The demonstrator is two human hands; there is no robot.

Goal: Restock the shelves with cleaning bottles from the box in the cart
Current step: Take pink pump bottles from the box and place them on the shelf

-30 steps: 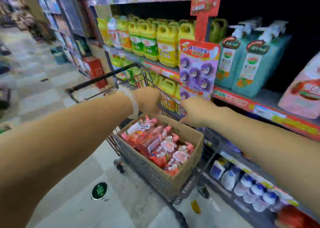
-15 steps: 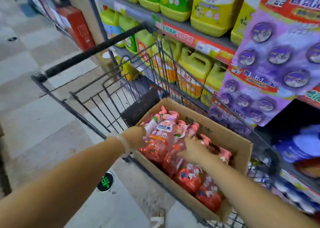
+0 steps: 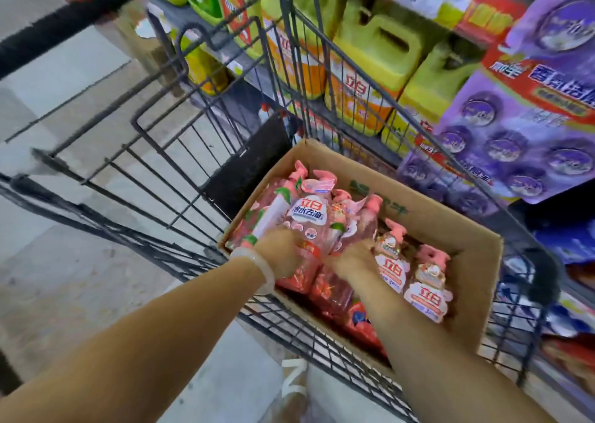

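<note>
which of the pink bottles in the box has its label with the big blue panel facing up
The bottle under the left hand, at the box's far-left end. The two bottles right of the right hand show cream labels with red characters instead.

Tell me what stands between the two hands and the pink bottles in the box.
Nothing visible does. The left hand and right hand are already down among the pink bottles in the cardboard box, each on a bottle. The box is open at the top, and the cart wires lie outside it.
</note>
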